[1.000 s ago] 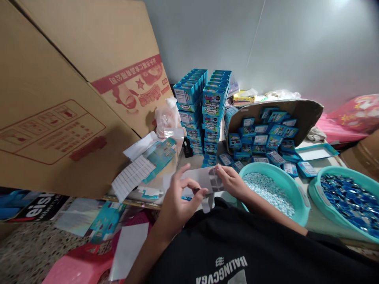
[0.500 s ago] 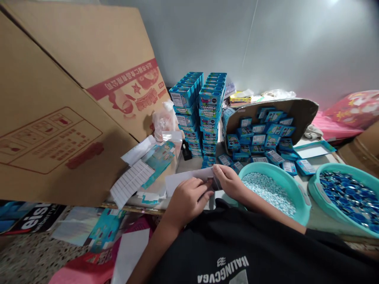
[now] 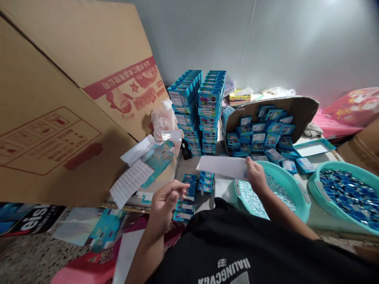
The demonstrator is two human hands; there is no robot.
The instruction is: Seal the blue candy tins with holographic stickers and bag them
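My right hand (image 3: 257,175) grips the right end of a long white sheet (image 3: 222,165), held level above the table and partly over the bowl of pale-blue candies (image 3: 271,187). My left hand (image 3: 167,199) is apart from the sheet. Its thumb and fingers are pinched together near a small bluish bit that I cannot make out. Just right of those fingers lie small blue boxes in a short stack (image 3: 205,182). Printed blue card pieces (image 3: 185,205) lie under and beside the left fingertips.
Tall stacks of blue candy boxes (image 3: 209,114) stand at the back. A tipped carton (image 3: 302,114) holds more boxes. At right sits a bowl of blue wrapped pieces (image 3: 349,197). A big cardboard box (image 3: 74,98) leans at left, with flat printed sheets (image 3: 133,181) in front.
My hands have drawn apart. The right moved rightward with the white sheet; the left let go of it and moved left, uncovering the small boxes and card pieces.
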